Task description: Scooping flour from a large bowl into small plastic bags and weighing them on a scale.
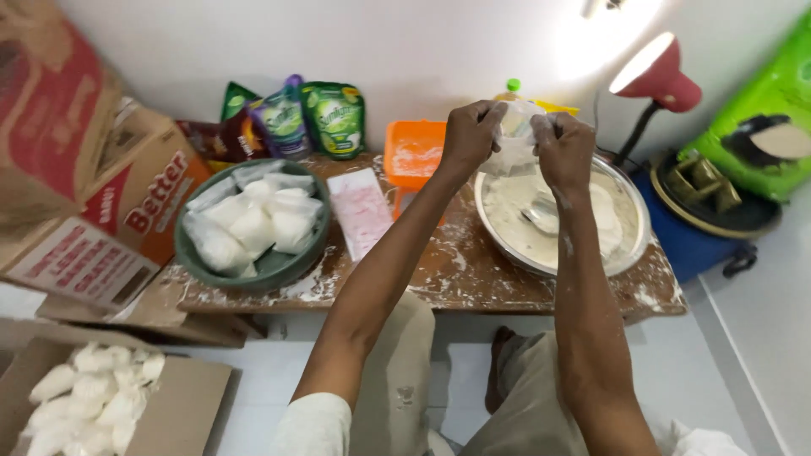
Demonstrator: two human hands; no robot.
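Head view: both hands raised over the steel basin of white flour at the right of the wooden table. Left hand and right hand each pinch the top of a small clear plastic bag, fingers closed on its mouth, the bag hanging between them just above the flour.

Handling, as judged: thin film, soft and limp, likely slippery with flour dust; light unless filled. Best held by the upper edge, as it is now.

Nearby: green bowl of filled white packets at left, pink sheet beside it, orange tray behind.

Hard to tell: how much the bag holds; fingertips are hidden behind the film. A spoon-like shape in the flour is blurred. A cardboard box of packets is cut off at lower left.
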